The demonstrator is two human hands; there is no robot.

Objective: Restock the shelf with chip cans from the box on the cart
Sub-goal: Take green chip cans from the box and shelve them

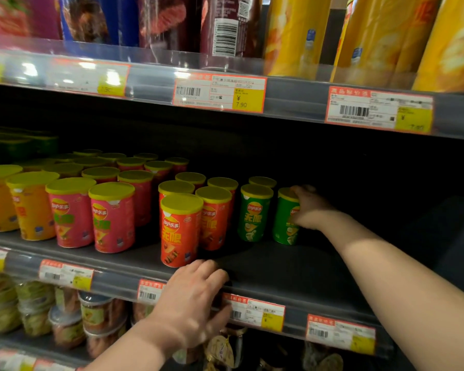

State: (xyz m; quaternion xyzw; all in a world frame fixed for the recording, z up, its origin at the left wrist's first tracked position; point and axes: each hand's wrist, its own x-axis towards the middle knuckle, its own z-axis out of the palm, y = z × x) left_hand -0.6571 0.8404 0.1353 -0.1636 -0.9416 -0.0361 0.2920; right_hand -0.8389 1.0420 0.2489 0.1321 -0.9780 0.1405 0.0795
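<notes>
One green can point(285, 226) stands on the shelf point(279, 266), right hand point(310, 207) gripping it.

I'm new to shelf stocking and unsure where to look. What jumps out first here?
The right hand grips the rightmost green can, at the right end of the rows on the middle shelf. One red can stands forward of the rest, just behind the left hand resting on the shelf edge.

Right hand point(310, 207) gripping green can point(284, 226), left hand point(196, 298) on shelf point(279, 266)
</notes>
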